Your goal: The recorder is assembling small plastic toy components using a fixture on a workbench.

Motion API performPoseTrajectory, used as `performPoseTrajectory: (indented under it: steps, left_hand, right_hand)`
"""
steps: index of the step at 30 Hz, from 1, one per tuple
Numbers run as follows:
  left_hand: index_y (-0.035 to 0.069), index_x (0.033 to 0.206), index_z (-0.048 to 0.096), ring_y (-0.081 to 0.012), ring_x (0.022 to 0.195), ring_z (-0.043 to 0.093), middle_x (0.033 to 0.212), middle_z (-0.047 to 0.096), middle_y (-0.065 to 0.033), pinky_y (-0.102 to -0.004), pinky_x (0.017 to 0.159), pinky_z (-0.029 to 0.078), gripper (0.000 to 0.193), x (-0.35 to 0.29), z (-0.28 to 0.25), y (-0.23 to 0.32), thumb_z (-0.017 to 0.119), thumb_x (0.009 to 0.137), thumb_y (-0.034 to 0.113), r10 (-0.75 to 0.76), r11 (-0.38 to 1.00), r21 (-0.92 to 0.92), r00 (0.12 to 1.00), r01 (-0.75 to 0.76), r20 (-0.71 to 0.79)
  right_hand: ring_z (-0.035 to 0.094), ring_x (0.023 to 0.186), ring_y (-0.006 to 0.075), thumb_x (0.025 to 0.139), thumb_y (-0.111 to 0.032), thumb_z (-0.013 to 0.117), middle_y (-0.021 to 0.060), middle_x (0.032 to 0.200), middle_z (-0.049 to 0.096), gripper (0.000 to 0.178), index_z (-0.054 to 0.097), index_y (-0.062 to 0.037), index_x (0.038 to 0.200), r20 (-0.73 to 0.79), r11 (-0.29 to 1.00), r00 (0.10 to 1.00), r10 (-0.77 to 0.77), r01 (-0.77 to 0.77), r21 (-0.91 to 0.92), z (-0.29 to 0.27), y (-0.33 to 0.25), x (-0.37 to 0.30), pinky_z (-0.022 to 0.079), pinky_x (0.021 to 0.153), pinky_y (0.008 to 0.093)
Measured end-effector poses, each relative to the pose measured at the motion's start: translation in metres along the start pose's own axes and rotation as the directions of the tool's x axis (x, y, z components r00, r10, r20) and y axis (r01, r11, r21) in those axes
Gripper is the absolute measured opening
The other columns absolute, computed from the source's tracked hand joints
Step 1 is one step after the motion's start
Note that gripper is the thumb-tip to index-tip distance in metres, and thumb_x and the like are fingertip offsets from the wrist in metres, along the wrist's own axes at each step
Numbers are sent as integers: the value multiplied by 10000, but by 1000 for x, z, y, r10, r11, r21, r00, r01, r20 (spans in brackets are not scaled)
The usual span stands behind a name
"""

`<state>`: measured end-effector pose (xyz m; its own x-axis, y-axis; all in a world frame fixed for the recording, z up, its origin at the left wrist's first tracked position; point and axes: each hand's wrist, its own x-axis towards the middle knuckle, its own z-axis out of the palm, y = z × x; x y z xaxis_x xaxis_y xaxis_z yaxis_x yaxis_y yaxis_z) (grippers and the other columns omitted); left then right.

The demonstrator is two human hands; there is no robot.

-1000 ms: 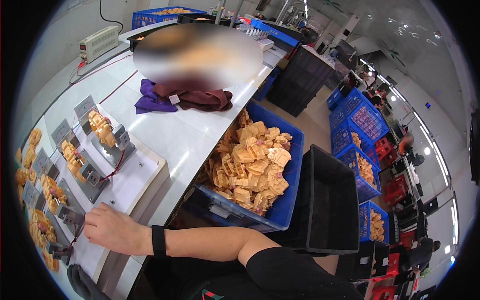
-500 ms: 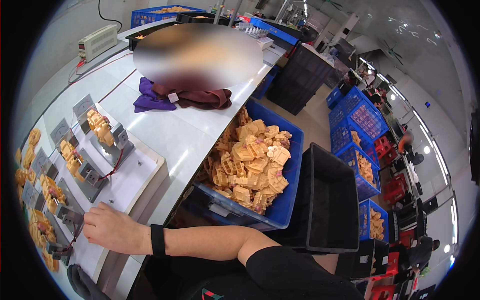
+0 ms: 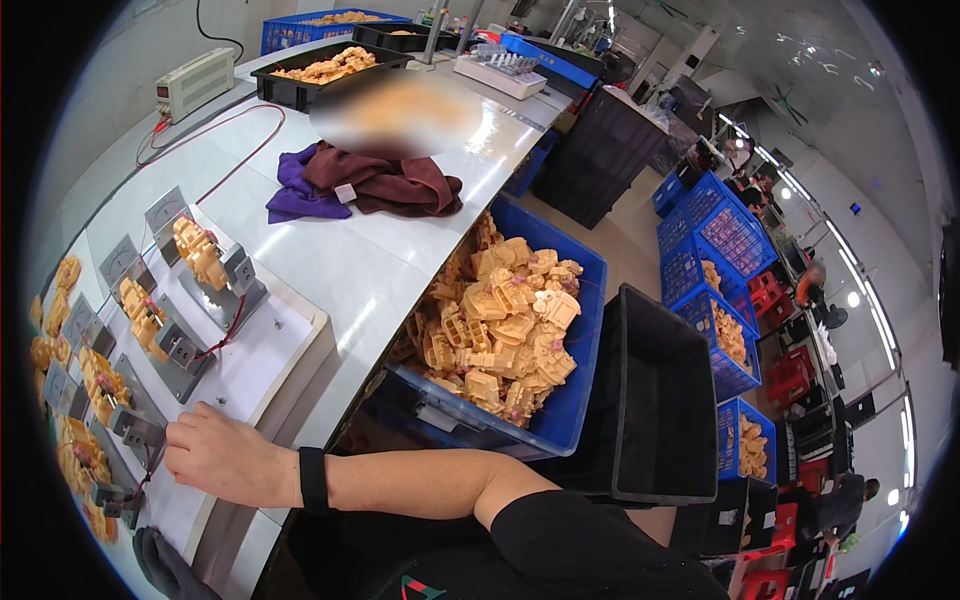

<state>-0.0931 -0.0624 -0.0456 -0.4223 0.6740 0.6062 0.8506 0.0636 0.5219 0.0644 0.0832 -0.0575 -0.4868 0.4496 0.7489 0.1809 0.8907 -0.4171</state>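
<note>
My right hand (image 3: 225, 462), with a black band on its wrist, reaches in from the lower right. Its fingers curl down at the front of a row of test stations, beside a grey clamp block (image 3: 138, 428); the fingertips are hidden. That block stands against an orange-yellow moulded part (image 3: 103, 388). Farther along the row, two more such parts, a middle one (image 3: 143, 318) and a far one (image 3: 200, 254), sit upright at grey clamps with dial meters behind. My left hand cannot be made out. A dark grey rounded thing (image 3: 168, 565), of unclear kind, shows at the lower left.
A blue bin (image 3: 595, 330) heaped with orange-yellow parts stands beside the table, next to a black bin (image 3: 668, 400). Purple (image 3: 300, 195) and maroon cloths (image 3: 405, 185) lie on the table. Behind are a black parts tray (image 3: 290, 92) and a power supply (image 3: 195, 82). A blurred patch covers part of the tabletop.
The blurred patch at the back has shrunk, and the black parts tray and a white device behind it now show. My right hand has hardly moved.
</note>
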Motion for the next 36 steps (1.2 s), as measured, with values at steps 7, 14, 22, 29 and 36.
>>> performPoseTrajectory:
  steps: [7,14,22,29,36]
  left_hand:
    - [-114,962,641,-325,820,596,920,654,-233,-403,775,491,275,0,-1,1,627,923,157,-3,1000,-1,1000,3,7]
    - [-114,960,643,-322,814,600,925,658,-230,-400,774,492,280,0,0,-1,624,929,164,9,1000,15,1000,-9,3]
    - [-117,949,641,-317,798,597,905,659,-226,-393,764,493,274,2,1,-1,624,930,156,20,1000,-1,1000,-20,5]
    - [-120,948,639,-318,798,596,905,659,-228,-397,766,490,281,0,2,0,623,932,160,16,1000,-24,1000,-16,9]
    - [-121,947,640,-319,806,600,913,661,-229,-401,769,490,294,-2,1,0,624,933,172,-3,1000,-21,1000,3,4]
  right_hand:
    - [502,824,213,750,-117,658,53,796,481,136,532,-85,711,28,1000,1000,7,-7,24,-1,0,0,397,783,330]
    - [505,834,210,728,-123,674,47,797,485,147,531,-93,709,31,1000,999,10,-11,17,1,2,-1,396,785,330]
    - [504,836,211,735,-129,659,50,792,484,140,530,-91,695,19,1000,1000,9,-9,16,3,3,-1,396,790,330]
    - [506,843,213,727,-131,667,52,795,485,147,529,-91,697,13,1000,1000,22,-22,1,4,3,-4,396,799,331]
    - [508,846,213,725,-134,672,52,799,488,143,537,-90,704,24,1000,999,23,-23,17,4,2,-5,398,807,335]
